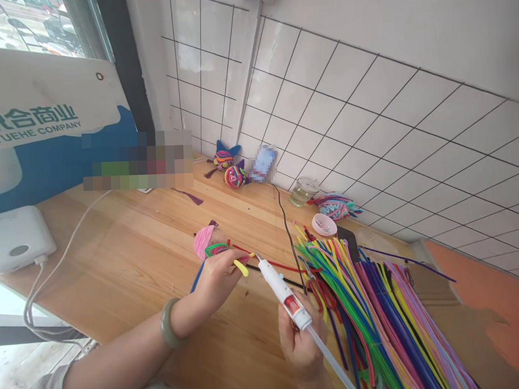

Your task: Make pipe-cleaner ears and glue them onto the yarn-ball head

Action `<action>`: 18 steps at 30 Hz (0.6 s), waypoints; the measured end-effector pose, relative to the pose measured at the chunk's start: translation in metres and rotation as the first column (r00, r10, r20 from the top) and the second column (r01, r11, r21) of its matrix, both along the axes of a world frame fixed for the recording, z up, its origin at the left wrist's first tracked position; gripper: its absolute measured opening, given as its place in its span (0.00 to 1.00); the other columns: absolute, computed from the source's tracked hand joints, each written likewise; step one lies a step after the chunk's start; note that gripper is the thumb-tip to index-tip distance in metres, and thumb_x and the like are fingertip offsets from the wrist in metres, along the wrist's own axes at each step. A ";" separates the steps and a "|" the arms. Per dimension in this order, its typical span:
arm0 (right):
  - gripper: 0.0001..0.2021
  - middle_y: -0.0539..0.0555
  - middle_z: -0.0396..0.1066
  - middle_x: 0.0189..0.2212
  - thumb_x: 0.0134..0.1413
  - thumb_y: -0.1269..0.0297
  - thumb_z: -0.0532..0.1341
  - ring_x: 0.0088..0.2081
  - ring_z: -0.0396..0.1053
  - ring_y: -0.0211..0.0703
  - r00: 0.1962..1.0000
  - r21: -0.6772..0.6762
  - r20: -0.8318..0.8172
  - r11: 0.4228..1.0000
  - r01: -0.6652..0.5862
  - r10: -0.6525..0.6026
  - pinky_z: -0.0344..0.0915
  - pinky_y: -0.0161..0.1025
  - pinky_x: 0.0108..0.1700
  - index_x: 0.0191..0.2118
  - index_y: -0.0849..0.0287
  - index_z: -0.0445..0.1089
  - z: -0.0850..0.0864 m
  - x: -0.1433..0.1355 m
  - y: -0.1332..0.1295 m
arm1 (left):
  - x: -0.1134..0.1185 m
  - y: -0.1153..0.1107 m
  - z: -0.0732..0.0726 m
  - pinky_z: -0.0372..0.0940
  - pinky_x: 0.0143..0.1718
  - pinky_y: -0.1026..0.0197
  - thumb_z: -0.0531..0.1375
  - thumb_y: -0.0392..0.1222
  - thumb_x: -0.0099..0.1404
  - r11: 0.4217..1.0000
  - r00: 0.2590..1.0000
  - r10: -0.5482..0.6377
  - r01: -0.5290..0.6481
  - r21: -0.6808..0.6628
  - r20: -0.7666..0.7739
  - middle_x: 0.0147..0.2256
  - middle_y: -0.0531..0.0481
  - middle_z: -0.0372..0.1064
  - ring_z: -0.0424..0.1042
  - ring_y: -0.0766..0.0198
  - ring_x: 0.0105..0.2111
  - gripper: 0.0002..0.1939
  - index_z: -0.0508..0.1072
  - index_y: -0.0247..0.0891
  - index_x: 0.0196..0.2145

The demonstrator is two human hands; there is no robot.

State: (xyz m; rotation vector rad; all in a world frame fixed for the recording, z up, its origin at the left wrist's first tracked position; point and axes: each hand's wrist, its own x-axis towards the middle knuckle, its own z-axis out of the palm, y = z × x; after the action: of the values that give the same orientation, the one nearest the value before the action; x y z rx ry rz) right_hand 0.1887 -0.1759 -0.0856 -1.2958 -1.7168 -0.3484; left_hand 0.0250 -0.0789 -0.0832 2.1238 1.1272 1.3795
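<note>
My left hand (220,278), with a green bangle (169,323) at the wrist, pinches a short yellow pipe cleaner (241,268). The yellow tip meets, or nearly meets, the nozzle of a white hot glue gun (276,280). My right hand (302,340) is wrapped round that gun; a clear glue stick (331,359) sticks out of its back end. Just beyond my left fingers, a pink yarn-wrapped ball (202,242) with a green loop rests on the table, partly hidden by the hand. A blue pipe cleaner (197,277) shows beside the wrist.
Bundled pipe cleaners (374,309) cover the right side, with red scissors (325,291) beside them. Farther back are a pink dish (324,224), a glass jar (302,192) and striped ornaments (236,175). A black cord (284,216) crosses the table. A white box (20,240) with cables stands left.
</note>
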 end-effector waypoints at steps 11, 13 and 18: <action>0.15 0.61 0.70 0.33 0.54 0.68 0.56 0.34 0.71 0.49 0.999 -0.010 -0.010 0.999 0.050 -0.050 0.70 0.42 0.31 0.48 0.65 0.59 -0.002 0.000 -0.001 | 0.001 -0.001 0.002 0.66 0.30 0.67 0.55 0.30 0.56 1.000 1.000 0.008 -0.008 -0.025 0.025 0.27 0.52 0.74 0.72 0.66 0.27 0.08 0.70 0.39 0.32; 0.16 0.61 0.70 0.33 0.54 0.68 0.56 0.34 0.71 0.49 1.000 -0.024 -0.008 0.999 0.030 -0.030 0.70 0.42 0.31 0.48 0.65 0.59 -0.002 0.000 -0.001 | 0.001 -0.001 0.001 0.67 0.30 0.66 0.56 0.30 0.56 0.999 1.000 0.005 -0.004 -0.035 0.023 0.27 0.52 0.74 0.72 0.66 0.27 0.08 0.71 0.39 0.31; 0.13 0.61 0.70 0.32 0.55 0.68 0.55 0.34 0.71 0.49 0.999 -0.024 -0.005 0.999 0.037 -0.037 0.70 0.43 0.32 0.46 0.65 0.61 -0.001 0.000 0.000 | 0.001 -0.001 0.001 0.67 0.31 0.66 0.56 0.30 0.56 0.999 1.000 0.002 -0.001 -0.044 0.028 0.27 0.53 0.74 0.72 0.66 0.27 0.08 0.71 0.39 0.32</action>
State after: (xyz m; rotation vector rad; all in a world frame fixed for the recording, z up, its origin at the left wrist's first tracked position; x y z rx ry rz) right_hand 0.1888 -0.1764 -0.0870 -1.3462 -1.6988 -0.3467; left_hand 0.0256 -0.0797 -0.0825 2.0665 1.1379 1.3683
